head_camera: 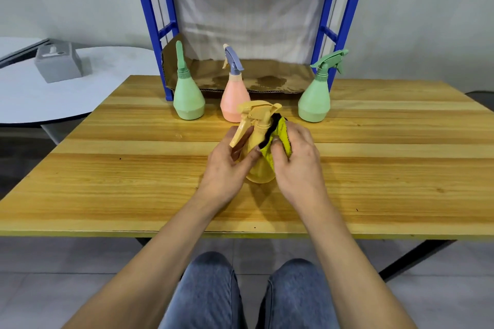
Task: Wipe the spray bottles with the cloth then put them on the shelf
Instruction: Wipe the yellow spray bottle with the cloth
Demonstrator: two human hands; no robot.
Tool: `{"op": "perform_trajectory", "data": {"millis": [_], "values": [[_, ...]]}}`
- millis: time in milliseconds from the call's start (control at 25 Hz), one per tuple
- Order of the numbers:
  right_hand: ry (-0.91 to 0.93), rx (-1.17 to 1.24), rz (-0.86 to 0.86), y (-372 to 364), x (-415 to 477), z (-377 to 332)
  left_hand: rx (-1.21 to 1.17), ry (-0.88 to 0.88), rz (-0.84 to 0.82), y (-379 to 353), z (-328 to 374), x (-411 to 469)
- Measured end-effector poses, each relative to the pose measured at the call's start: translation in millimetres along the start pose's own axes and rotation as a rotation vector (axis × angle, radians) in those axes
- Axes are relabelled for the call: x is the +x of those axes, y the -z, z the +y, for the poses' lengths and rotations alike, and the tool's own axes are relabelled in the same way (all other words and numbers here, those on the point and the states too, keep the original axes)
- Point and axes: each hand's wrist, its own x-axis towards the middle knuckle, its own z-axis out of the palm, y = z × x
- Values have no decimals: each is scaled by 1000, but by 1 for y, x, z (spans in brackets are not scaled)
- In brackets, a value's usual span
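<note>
Grey box (58, 63) on white round table (40, 99); wooden table (133, 168) alongside.

The held bottle (261, 171) is coloured mustard yellow, the cloth (280, 136) lime yellow edged in black. Mint green is shown by 2 bottles, the nozzle-topped bottle (188, 99) and the far-right bottle (314, 101); the pink bottle (233, 99) is capped grey-blue. The worktop (107, 168) is banded in pale wood grain, the shelf (149, 21) painted blue.

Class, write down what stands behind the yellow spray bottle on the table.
A pink spray bottle stands behind the yellow spray bottle, with the blue shelf beyond. The yellow bottle's head covers the pink one's lower right side.
</note>
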Motion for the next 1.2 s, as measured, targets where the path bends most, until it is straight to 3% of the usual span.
{"op": "perform_trajectory", "data": {"millis": [160,480,680,880,1200], "values": [[-65,-170,-97,3,-21,36,-20,39,22,1,-3,-3],[-3,21,72,-8,-8,-3,25,-14,20,2,-2,-1],[-116,-86,-2,-6,-25,27,13,32,27,1,3,-4],[-11,-22,65,-5,-12,-4,60,-47,52,0,0,-3],[-12,-138,-30,-11,-30,38,117,19,115,-2,9,-5]]}}
